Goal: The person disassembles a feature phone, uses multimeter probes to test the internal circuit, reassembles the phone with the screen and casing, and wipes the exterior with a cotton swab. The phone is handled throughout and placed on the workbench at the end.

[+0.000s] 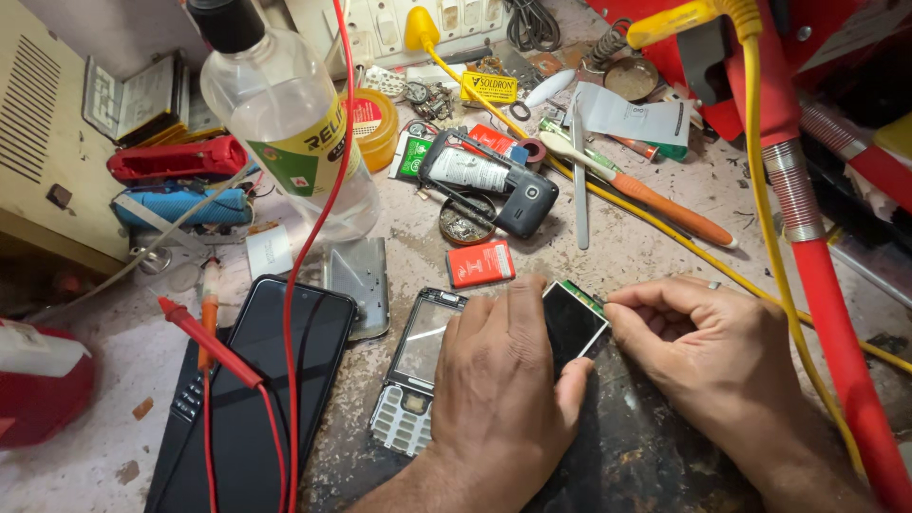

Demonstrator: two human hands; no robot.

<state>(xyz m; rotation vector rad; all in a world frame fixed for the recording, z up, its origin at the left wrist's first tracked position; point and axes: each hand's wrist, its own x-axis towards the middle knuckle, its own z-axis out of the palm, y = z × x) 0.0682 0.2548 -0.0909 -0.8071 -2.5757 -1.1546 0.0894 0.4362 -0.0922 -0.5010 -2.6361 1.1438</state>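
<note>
We see our left hand (503, 380) lying palm down, fingers together and flat, pressing on a small phone board with a glossy black square screen (573, 321); the thumb tip touches the screen's lower edge. Our right hand (712, 356) is curled, fingertips pinched narrow at the screen's right corner, just touching it. We cannot tell if anything small sits between those fingertips. A green strip of circuit board shows along the screen's top edge. The screen lies on a dark, scuffed work mat (636, 446) near the bench's front middle.

Just left of the left hand lies a stripped keypad phone frame (418, 366), grey plastic, clear window above, pale rubbery key grid below. Further left sits a black smartphone (275, 380), smooth glass, rounded corners, lying on a flat dark slab. A thin red wire (313, 228) runs over it, and a red probe (204, 342) with a pointed tip lies across its corner.

Behind the hands: a small flat red battery (480, 263), a black phone back shell (489, 180) lying tilted, a round metal tin (465, 223) touching it. A clear plastic bottle (285, 114) with a black cap stands at upper left, liquid inside. A dull metal plate (361, 280) lies at its base. An orange-handled tool (655, 199) and a yellow cable (769, 218) cross the right side; a thick red hose (836, 323) with a ribbed metal collar runs down the right edge. The bench surface (665, 256) is pale, gritty, stained.
</note>
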